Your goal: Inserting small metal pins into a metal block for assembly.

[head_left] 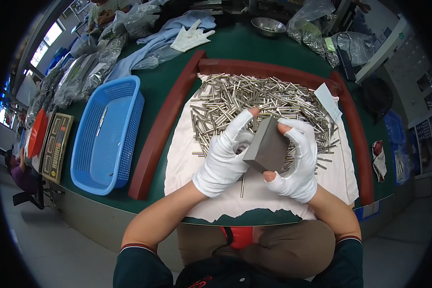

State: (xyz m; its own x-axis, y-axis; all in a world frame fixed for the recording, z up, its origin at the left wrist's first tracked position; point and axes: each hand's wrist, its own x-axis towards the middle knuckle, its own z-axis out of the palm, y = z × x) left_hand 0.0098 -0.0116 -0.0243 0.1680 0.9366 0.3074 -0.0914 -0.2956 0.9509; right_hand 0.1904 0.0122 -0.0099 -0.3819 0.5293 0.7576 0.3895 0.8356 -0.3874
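Observation:
A grey rectangular block (269, 148) is held up tilted above the pile of metal pins (254, 96). My right hand (300, 165), in a white glove with bare fingertips, grips its right side, with the thumb at the lower edge and a fingertip at the upper corner. My left hand (225, 158), gloved the same way, is closed round the block's left end, its index finger stretched up beside it. The block partly hides the left fingers. One loose pin (242, 186) lies below the block on the pale cloth (201, 204).
Dark red bars (165, 129) frame the cloth on three sides. A blue basket (77, 161) stands left on the green table (235, 45). Farther back are a white glove (192, 37), a metal bowl (269, 26) and plastic bags (312, 36). A paper slip (328, 102) lies on the pins.

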